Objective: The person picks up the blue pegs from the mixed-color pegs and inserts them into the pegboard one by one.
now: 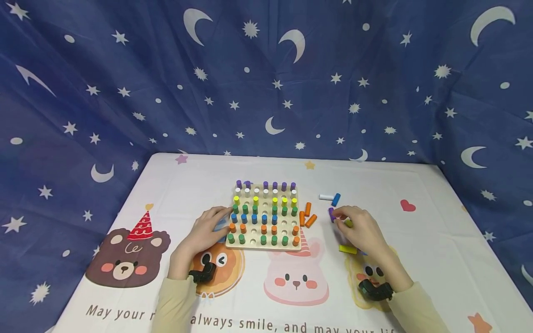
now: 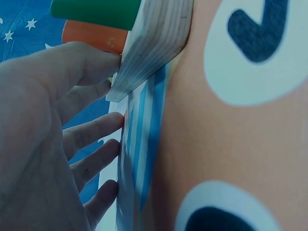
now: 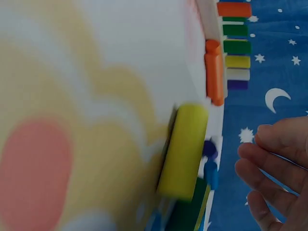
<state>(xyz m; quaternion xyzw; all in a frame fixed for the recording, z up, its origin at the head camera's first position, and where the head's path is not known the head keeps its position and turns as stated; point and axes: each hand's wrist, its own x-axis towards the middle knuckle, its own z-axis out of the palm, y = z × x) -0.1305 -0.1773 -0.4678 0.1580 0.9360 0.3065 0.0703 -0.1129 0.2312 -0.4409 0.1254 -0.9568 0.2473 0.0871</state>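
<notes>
A wooden pegboard (image 1: 263, 246) holds rows of coloured pegs: purple, white, yellow, green, blue and orange. My left hand (image 1: 205, 231) rests at its left side, thumb and index fingertip against the board's edge in the left wrist view, other fingers spread and relaxed. To the right, my right hand (image 1: 360, 230) hovers over loose pegs, its fingertips close to a purple peg (image 1: 331, 214). The right wrist view shows those fingers (image 3: 276, 161) loosely bent with nothing between them. Near that hand lie a yellow peg (image 3: 184, 151) and a green peg (image 3: 185, 211).
Several orange pegs (image 1: 310, 220) lie beside the board's right edge. Farther back are a white peg (image 1: 326, 197) and a blue peg (image 1: 336, 200). A printed white cloth (image 1: 208, 175) covers the table; a starry blue curtain (image 1: 250, 92) hangs behind it.
</notes>
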